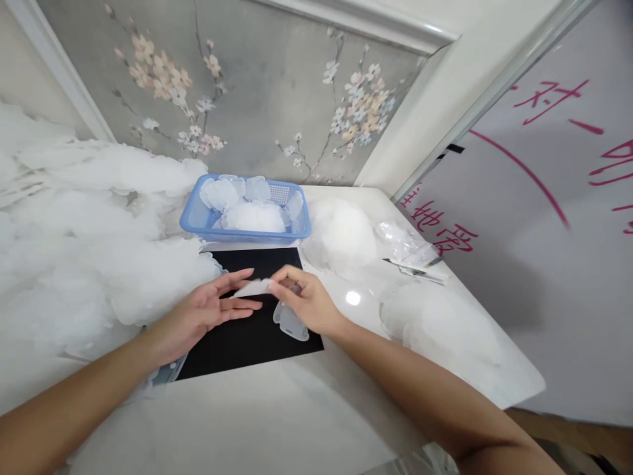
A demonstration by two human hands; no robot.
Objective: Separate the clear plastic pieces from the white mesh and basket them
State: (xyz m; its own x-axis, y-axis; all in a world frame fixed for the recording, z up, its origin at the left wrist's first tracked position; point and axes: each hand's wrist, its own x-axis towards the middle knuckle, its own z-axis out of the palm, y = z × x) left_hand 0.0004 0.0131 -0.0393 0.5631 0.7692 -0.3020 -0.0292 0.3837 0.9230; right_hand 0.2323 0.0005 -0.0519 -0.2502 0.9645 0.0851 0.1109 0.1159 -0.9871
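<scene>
Above a black mat (pixel 222 349), my right hand (pixel 309 300) pinches a thin whitish translucent piece (pixel 254 287) between thumb and fingers. My left hand (pixel 205 310) is open just left of that piece, palm up with fingers spread; its fingers lie close to the piece's left end, and whether they touch it I cannot tell. Another translucent piece (pixel 291 322) with a scalloped edge lies on the mat, partly under my right hand. Behind the mat, a blue basket (pixel 247 235) holds several similar translucent pieces.
A large heap of white translucent pieces (pixel 64 264) covers the left side. More piles (pixel 341 234) stand right of the basket and at the right (pixel 445 323). Plastic bags (pixel 405 244) lie near the table's right edge. A whiteboard (pixel 534 264) with red writing stands beyond.
</scene>
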